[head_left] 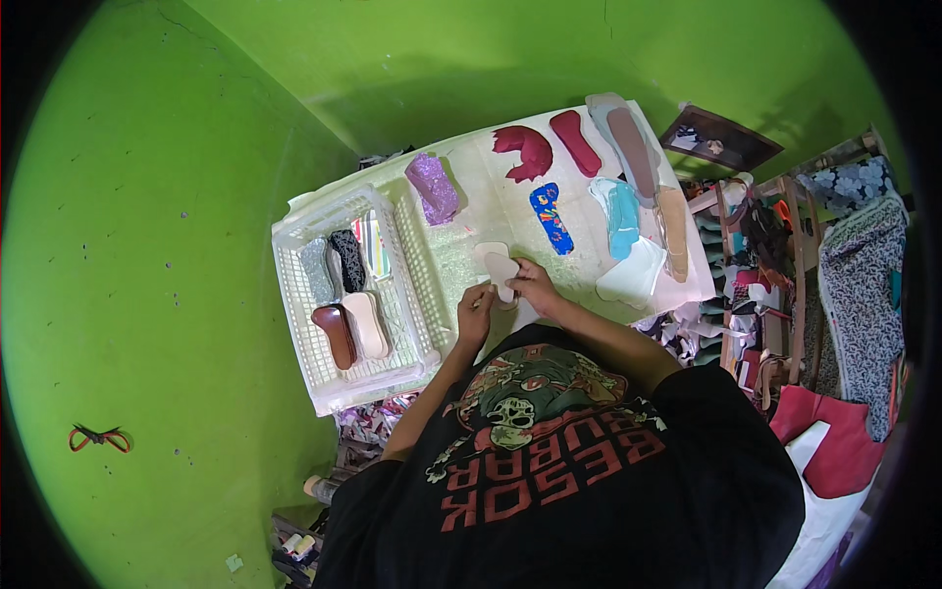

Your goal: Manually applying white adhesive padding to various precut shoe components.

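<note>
At the frame's centre, the left hand (475,307) and right hand (536,284) pinch overlapping pale sole-shaped pieces (501,267), which could slide out of line if either pinch loosens.

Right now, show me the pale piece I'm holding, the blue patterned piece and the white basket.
Pale piece (500,267): head view, its wide end.
Blue patterned piece (551,219): head view, its middle.
White basket (381,378): head view, near wall.
</note>
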{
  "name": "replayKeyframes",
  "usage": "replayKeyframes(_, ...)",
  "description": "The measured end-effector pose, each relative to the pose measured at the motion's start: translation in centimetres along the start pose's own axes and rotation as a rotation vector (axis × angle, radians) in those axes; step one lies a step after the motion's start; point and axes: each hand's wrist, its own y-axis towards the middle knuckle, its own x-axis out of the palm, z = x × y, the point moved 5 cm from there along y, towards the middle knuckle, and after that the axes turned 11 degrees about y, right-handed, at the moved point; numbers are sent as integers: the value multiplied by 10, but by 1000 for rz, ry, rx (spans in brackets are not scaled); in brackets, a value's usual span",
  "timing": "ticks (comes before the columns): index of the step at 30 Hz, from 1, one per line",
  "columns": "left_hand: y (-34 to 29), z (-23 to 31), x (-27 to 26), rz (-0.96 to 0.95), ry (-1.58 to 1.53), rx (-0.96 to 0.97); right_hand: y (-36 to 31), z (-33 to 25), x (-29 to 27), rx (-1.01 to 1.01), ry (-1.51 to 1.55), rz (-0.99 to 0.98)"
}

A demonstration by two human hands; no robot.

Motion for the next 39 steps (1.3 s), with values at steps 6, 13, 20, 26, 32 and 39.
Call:
replayKeyframes(6, -3, 6, 6, -161, -233, -185, 12, 15, -13, -13, 12, 76)
replayKeyframes(13, -6, 21, 13, -164, -314, -219, 11, 12, -19, -10, 133, 166)
replayKeyframes(20, -4, -3, 13, -188, -336, -216, 5, 5, -4, 75, 245, 145)
replayKeyframes(26, -1, 5, 9, -91, -353, -234, 13, 15, -16, 12, 24, 51)
replayKeyframes(32, -2, 14, 8, -60, -293, -171, 12, 19, -14, 117, 162, 64)
replayKeyframes(39, 0, 4, 7, -42, -332, -150, 7, 12, 3, 97, 39, -42)
